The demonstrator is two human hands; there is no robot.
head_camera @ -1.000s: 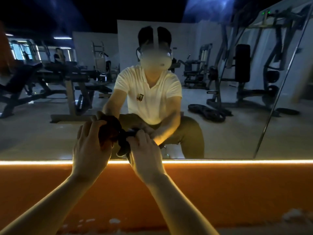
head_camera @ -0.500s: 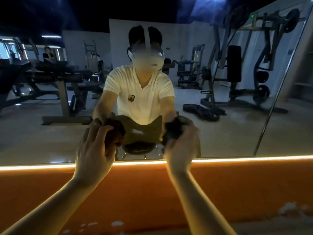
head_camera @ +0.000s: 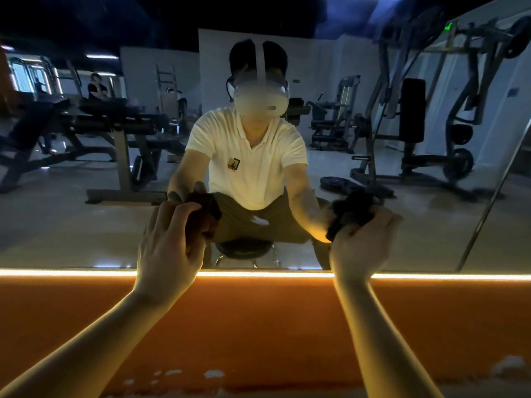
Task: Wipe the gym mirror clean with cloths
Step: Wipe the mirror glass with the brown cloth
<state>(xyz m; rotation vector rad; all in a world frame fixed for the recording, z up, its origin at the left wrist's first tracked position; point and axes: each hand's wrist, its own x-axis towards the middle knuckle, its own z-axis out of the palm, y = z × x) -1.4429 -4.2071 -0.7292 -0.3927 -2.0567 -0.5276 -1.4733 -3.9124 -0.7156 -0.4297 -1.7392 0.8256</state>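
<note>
The mirror (head_camera: 86, 225) stood just ahead of our hands, and we held two cloths against its lower part. The brown cloth (head_camera: 198, 222) was bunched in our left hand (head_camera: 169, 248) and the dark cloth (head_camera: 352, 215) was gripped in our right hand (head_camera: 359, 248). Between the hands, one white smear (head_camera: 260, 220) marked the glass. Below our wrists ran one glowing light strip (head_camera: 258, 273) above an orange wall (head_camera: 258, 326). Both arms reached forward, well apart.

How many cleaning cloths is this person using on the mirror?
2: a reddish-brown cloth in the left hand, a dark cloth in the right hand, both low against the mirror.
</note>
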